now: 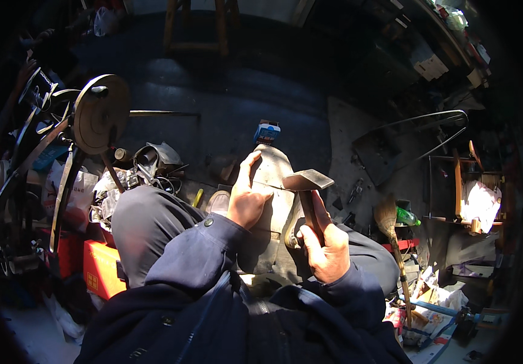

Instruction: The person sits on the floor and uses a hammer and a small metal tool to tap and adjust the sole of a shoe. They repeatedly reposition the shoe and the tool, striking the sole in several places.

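A pale, worn flat piece with a rounded far end (275, 165) lies between my knees. My left hand (248, 203) rests along its left side, index finger stretched toward the far end and thumb pointing right, apart from it. The other fingers are partly hidden. In my right hand (329, 250) is a hammer (307, 180), gripped by its dark handle. Its broad metal head is raised over the right side of the pale piece. Just beyond the rounded end stands a small blue box (267, 131).
At the left, a round metal disc (100, 113) sits on a stand above clutter and a red box (102, 270). A straw broom (387, 221) leans at the right by a green bottle (408, 216). Wooden stool legs (222, 27) show at the far side.
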Action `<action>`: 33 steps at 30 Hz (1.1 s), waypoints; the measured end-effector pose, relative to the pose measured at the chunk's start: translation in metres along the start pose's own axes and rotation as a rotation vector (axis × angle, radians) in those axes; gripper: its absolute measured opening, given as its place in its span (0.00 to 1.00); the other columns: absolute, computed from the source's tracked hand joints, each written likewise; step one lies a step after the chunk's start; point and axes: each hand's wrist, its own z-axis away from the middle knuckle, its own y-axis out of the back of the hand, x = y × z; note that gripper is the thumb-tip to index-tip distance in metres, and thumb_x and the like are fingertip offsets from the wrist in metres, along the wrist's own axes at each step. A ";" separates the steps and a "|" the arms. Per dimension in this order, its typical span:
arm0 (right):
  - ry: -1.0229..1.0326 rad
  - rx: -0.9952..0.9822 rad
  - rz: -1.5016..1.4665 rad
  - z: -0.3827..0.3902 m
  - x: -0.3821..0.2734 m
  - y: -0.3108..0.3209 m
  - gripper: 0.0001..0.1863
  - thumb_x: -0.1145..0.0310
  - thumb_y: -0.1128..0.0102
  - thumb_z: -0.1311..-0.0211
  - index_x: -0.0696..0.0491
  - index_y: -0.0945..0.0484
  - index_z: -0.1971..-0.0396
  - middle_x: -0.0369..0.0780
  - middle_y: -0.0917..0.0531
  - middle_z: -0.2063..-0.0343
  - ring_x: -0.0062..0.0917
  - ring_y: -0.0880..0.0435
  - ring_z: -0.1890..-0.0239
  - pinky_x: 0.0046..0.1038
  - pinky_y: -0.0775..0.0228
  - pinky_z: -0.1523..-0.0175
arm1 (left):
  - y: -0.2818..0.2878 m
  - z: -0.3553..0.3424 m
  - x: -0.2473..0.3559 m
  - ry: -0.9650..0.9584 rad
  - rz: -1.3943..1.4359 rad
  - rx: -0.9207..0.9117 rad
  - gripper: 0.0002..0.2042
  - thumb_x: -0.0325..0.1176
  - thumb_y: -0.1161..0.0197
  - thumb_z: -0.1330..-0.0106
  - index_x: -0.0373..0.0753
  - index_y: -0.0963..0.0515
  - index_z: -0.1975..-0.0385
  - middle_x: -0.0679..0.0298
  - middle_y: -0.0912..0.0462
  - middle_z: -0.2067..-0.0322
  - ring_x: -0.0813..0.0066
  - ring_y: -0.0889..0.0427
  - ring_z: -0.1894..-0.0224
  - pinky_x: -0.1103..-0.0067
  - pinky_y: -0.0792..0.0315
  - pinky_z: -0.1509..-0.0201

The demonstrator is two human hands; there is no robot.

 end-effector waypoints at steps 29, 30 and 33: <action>-0.160 -0.024 0.027 0.004 0.006 -0.008 0.34 0.79 0.47 0.27 0.57 0.40 0.23 0.41 0.13 0.57 0.14 0.24 0.68 0.19 0.27 0.61 | 0.002 -0.002 -0.001 0.019 -0.139 0.021 0.40 0.12 0.43 0.47 0.31 0.39 0.27 0.50 0.31 0.30 0.58 0.34 0.26 0.71 0.44 0.20; -0.100 0.032 0.004 0.004 0.007 -0.008 0.34 0.80 0.47 0.27 0.58 0.41 0.22 0.41 0.13 0.55 0.14 0.24 0.69 0.19 0.27 0.61 | 0.002 -0.002 -0.001 -0.003 -0.132 0.014 0.40 0.12 0.43 0.47 0.31 0.39 0.27 0.50 0.31 0.30 0.58 0.34 0.26 0.71 0.44 0.20; -0.098 0.067 -0.021 0.006 0.008 -0.010 0.35 0.80 0.48 0.27 0.59 0.43 0.22 0.40 0.14 0.51 0.13 0.23 0.70 0.20 0.26 0.64 | 0.002 -0.001 -0.001 -0.008 -0.133 0.012 0.40 0.13 0.43 0.46 0.31 0.39 0.27 0.50 0.32 0.30 0.59 0.35 0.26 0.72 0.44 0.20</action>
